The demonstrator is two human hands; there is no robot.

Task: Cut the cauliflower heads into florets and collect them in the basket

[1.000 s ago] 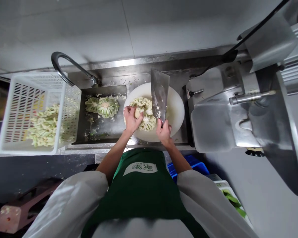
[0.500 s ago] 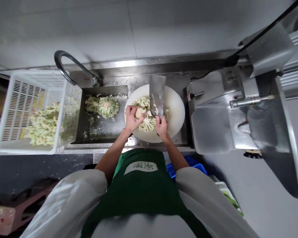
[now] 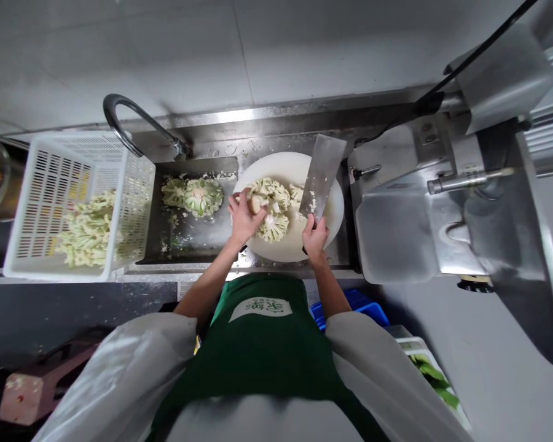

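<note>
On the round white cutting board (image 3: 299, 245) lies a cauliflower (image 3: 276, 195), partly cut, with its pale stem end turned up. My left hand (image 3: 245, 220) is closed around the cauliflower's left side, thumb and fingers on either side of the stem. In my right hand (image 3: 315, 236) is a cleaver (image 3: 323, 175), held by the handle, its wide blade tilted to the right and apart from the cauliflower. Small crumbs stick to the blade. A loose floret (image 3: 296, 195) rests between cauliflower and blade.
Left of the board, a steel sink (image 3: 198, 242) holds more cauliflower (image 3: 203, 197) under a curved faucet (image 3: 138, 113). A white plastic basket (image 3: 58, 273) with cut florets (image 3: 90, 230) stands farther left. A metal slicing machine (image 3: 396, 239) borders the right side.
The cleaver has moved right, away from the cauliflower, and tilted. My left hand has shifted slightly left, still on the cauliflower, whose pieces now show more fully.
</note>
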